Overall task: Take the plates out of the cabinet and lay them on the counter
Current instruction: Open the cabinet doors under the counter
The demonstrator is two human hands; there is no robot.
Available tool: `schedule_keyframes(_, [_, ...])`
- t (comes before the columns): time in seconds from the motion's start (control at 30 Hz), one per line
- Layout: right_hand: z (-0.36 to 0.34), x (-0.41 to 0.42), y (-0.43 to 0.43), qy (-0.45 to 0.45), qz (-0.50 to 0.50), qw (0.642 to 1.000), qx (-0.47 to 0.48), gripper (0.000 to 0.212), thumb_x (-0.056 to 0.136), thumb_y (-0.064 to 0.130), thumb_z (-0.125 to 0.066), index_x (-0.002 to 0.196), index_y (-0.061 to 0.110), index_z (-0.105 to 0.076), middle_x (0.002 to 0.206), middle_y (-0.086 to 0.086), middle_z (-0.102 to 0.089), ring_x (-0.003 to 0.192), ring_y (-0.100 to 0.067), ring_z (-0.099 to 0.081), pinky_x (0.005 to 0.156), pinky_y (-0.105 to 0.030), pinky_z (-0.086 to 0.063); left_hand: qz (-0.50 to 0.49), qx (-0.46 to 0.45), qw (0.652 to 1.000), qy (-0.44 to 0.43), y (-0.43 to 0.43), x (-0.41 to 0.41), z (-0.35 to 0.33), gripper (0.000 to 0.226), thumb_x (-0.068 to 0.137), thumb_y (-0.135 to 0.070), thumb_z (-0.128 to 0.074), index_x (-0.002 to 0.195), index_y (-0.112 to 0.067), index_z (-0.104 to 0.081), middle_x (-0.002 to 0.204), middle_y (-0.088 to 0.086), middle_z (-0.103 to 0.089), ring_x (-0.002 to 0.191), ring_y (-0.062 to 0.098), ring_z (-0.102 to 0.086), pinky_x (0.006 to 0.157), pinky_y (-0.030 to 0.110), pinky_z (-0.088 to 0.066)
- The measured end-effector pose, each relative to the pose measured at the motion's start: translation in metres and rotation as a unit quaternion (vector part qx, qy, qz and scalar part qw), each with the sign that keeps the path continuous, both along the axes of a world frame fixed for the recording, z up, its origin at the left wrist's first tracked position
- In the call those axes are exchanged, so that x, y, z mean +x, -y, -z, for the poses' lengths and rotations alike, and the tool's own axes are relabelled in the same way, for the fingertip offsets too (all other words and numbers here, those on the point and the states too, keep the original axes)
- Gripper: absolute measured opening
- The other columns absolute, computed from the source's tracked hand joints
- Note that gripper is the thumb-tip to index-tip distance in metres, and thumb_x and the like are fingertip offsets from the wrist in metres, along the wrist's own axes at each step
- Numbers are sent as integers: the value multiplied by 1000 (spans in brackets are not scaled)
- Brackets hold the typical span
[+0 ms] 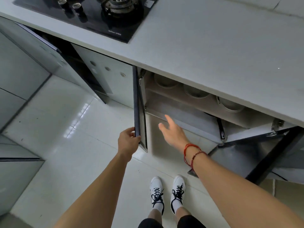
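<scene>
The cabinet [181, 111] under the white counter [213, 51] stands with both doors swung out. On its upper shelf I see three round metal dishes or bowls [196, 92] side by side, partly hidden by the counter's edge. My left hand [129, 139] is shut on the lower edge of the left door [138, 109]. My right hand [172, 130] reaches into the cabinet mouth below the shelf, fingers spread, holding nothing. Red bracelets circle that wrist.
A black gas hob [92, 15] is set into the counter at the upper left. The right cabinet door [256, 150] juts out beside my right arm. Another door [41, 38] stands ajar at far left. My feet in white shoes [167, 193] stand on glossy tiles.
</scene>
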State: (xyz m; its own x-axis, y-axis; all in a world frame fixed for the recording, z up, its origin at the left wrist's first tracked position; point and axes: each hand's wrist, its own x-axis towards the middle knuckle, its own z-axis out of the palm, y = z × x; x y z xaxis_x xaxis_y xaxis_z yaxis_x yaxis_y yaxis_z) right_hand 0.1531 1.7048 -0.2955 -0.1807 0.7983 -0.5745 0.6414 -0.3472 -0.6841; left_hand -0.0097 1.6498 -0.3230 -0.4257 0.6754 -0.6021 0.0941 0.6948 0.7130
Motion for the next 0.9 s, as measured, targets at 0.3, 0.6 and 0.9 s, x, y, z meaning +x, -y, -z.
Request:
schedule_keyframes(0.3, [16, -102, -5, -69, -64, 991, -92, 84, 82, 70, -34, 150, 19, -31, 148, -4, -46, 138, -29, -42, 112, -49, -35, 42, 10, 999, -30, 12, -21, 7, 25, 89, -11, -61, 112, -17, -70, 73, 7, -62, 69, 24, -59, 63, 36, -49])
schedule_keyframes(0.6, [31, -153, -3, -100, -77, 986, -106, 77, 80, 69, -37, 141, 22, -40, 137, 0, -54, 129, -25, -48, 110, -48, -38, 11, 5, 998, -60, 23, -77, 11, 28, 93, -11, -55, 114, -20, -72, 94, -5, -74, 79, 11, -65, 66, 20, -50])
schedule_keyframes(0.9, [37, -208, -15, -135, -129, 975, -119, 81, 88, 61, -41, 153, 17, -22, 110, 6, -57, 104, -16, -50, 97, -35, -38, -9, -2, 987, -163, 18, -145, 7, 33, 89, -5, -45, 97, -20, -74, 68, 10, -55, 57, 17, -38, 53, 27, -33])
